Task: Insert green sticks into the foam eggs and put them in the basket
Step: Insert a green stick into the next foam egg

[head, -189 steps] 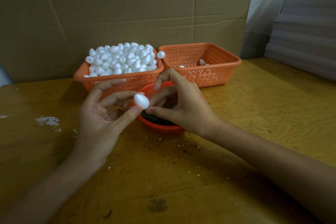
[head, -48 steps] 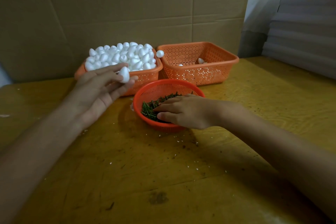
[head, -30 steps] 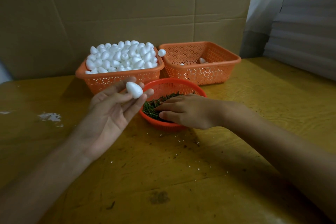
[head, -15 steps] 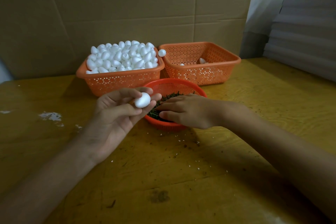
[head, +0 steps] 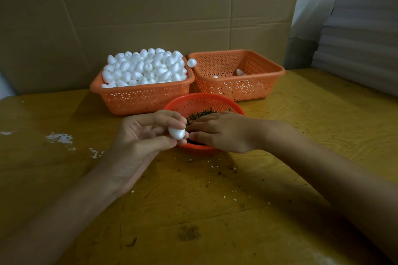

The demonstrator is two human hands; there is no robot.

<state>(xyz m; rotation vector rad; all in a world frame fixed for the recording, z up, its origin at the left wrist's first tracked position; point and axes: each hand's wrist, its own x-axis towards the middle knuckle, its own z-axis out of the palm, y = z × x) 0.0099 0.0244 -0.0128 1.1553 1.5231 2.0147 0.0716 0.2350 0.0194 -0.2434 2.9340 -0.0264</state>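
**Egg lowered to meet the sticks**

The left hand has brought the foam egg lower and closer to the right hand than half a second ago. The right hand has kept its place.

On the near bench lie white crumbs and dark specks. Further in, the left fingers and thumb pinch the egg, which lies on its side just beside the right thumb. The right hand rests palm down on the green sticks in the round basket. Its fingers are nearly straight, and I cannot tell if they already hold a stick.

Behind, the left basket is heaped with plain eggs, and the right basket holds a few.

I judge that the step in hand is picking a stick. The next move needs one single stick separated from the pile and its end aimed at the egg.
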